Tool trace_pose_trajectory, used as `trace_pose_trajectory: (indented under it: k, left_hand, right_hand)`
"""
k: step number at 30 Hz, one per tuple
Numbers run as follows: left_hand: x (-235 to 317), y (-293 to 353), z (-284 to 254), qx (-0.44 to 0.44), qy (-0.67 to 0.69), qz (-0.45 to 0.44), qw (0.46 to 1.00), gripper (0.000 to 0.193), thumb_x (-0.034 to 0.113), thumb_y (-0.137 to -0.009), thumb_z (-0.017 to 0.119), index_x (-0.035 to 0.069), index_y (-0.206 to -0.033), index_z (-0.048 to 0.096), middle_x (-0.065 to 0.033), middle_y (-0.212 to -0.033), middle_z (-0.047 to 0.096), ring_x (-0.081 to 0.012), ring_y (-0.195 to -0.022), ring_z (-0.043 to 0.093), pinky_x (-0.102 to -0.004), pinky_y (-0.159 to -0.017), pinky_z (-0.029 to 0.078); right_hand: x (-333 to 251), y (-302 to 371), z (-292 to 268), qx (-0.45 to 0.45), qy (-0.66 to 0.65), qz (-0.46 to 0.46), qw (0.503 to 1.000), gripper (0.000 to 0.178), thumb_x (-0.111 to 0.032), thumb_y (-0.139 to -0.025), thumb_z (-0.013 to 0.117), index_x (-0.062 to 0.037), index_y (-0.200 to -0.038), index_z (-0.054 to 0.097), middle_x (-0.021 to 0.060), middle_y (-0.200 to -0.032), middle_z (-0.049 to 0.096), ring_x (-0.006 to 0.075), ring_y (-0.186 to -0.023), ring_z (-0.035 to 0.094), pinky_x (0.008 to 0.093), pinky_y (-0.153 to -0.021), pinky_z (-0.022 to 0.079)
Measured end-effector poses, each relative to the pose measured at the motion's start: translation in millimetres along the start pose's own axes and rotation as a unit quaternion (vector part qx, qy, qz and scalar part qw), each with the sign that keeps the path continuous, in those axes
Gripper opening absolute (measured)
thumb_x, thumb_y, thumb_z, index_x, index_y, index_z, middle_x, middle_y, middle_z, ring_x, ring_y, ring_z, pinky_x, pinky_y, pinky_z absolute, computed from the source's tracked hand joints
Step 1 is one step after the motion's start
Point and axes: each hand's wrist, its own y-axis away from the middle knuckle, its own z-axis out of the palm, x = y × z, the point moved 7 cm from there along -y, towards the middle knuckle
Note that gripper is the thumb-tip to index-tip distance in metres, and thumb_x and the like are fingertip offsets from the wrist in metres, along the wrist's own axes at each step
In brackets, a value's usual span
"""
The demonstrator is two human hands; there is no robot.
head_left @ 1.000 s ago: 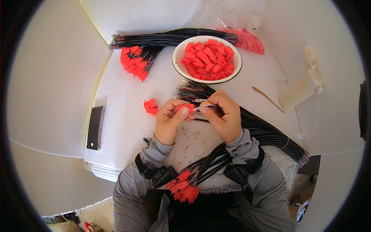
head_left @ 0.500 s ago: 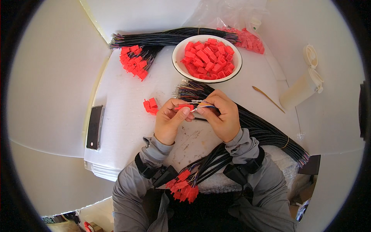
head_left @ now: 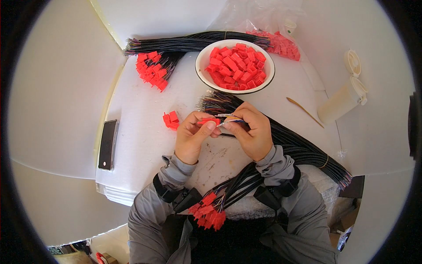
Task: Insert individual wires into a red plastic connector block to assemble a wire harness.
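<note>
Between thumb and fingers my left hand [head_left: 192, 137] pinches a red plastic connector housing [head_left: 214, 121]. Facing it, my right hand [head_left: 253, 132] is closed on the thin coloured wires [head_left: 229, 118] at a black cable's end. Their tips meet the housing or lie right at it; how far any wire sits inside I cannot tell. A few loose red housings [head_left: 171, 120] lie left of my left hand. A bundle of black cables [head_left: 294, 141] with bare wire ends runs behind and under my right hand. Nearer me lie cables with red housings fitted [head_left: 210, 213].
A white bowl [head_left: 200, 72] full of red housings stands beyond my hands. Behind it are another cable bundle [head_left: 176, 44] and a clear bag of red housings [head_left: 283, 46]. A phone [head_left: 108, 145] lies left; a thin brown stick [head_left: 305, 112] and a cream flip-lid container [head_left: 343, 101] are right.
Both hands stay almost in place, with only a slight shift of the fingers and wires at the housing. Nothing else has visibly moved.
</note>
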Motion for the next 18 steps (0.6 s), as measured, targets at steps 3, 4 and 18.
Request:
trace_pose_trajectory:
  k: [3, 4, 18]
  left_hand:
    - [-0.7, 0.5, 1.1, -0.008, 0.002, -0.005, 1.000, 0.019, 0.015, -0.082, 0.056, 0.000, -0.092, 0.051, -0.0073, -0.078, 0.058, -0.0121, -0.068, 0.054, -0.0243, -0.063, 0.044]
    - [-1.2, 0.5, 2.0, -0.013, 0.005, -0.007, 1.000, 0.020, 0.016, -0.082, 0.056, 0.000, -0.093, 0.051, -0.0076, -0.078, 0.058, -0.0125, -0.069, 0.054, -0.0247, -0.064, 0.044]
    - [-8.9, 1.7, 8.3, -0.049, 0.087, -0.030, 0.995, 0.020, 0.015, -0.083, 0.053, 0.000, -0.096, 0.049, -0.0097, -0.079, 0.058, -0.0146, -0.071, 0.055, -0.0263, -0.065, 0.043]
  right_hand:
    - [-0.2, 0.2, -0.1, 0.001, -0.003, 0.006, 1.000, 0.009, -0.003, -0.071, 0.061, 0.0018, -0.077, 0.056, 0.0068, -0.071, 0.048, 0.0115, -0.056, 0.047, 0.0217, -0.049, 0.038]
    - [-0.3, 0.3, -0.2, 0.003, -0.001, 0.003, 1.000, 0.009, -0.003, -0.071, 0.061, 0.0019, -0.077, 0.056, 0.0071, -0.071, 0.048, 0.0119, -0.057, 0.047, 0.0219, -0.050, 0.038]
    - [-1.6, 2.1, 0.2, 0.014, -0.019, -0.027, 0.999, 0.007, -0.001, -0.074, 0.057, 0.0027, -0.078, 0.054, 0.0093, -0.074, 0.048, 0.0156, -0.061, 0.049, 0.0236, -0.055, 0.040]
